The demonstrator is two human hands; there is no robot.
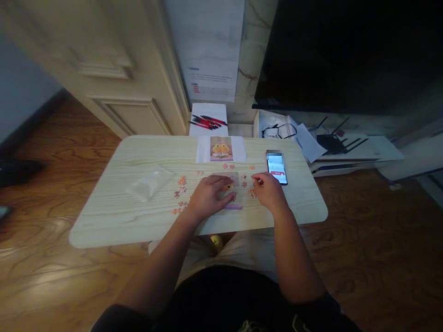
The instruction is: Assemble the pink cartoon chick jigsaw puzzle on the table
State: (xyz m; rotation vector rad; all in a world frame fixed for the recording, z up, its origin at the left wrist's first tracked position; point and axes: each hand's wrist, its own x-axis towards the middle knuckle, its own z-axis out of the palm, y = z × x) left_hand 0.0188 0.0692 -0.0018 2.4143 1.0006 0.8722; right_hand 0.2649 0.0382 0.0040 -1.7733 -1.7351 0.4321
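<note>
My left hand (209, 196) lies over a partly assembled jigsaw puzzle (233, 207), its fingers stretched out and covering much of the picture. A yellow figure and a purple lower edge show around the fingers. To the right of the puzzle, my right hand (270, 192) is closed in a pinch, thumb and forefinger together beside several loose puzzle pieces (244, 184). What is between those fingertips is too small to make out. More loose pieces (182, 180) are scattered left of my left hand. At the table's far edge, a reference picture (221, 149) shows a yellow character.
On the pale wooden table (110, 193) lie a clear plastic bag (148, 184) at left and a lit phone (277, 168) near my right hand. Behind stand a white box (207, 110) with red and black pens (207, 122), a router (330, 144) and a large dark screen (346, 55).
</note>
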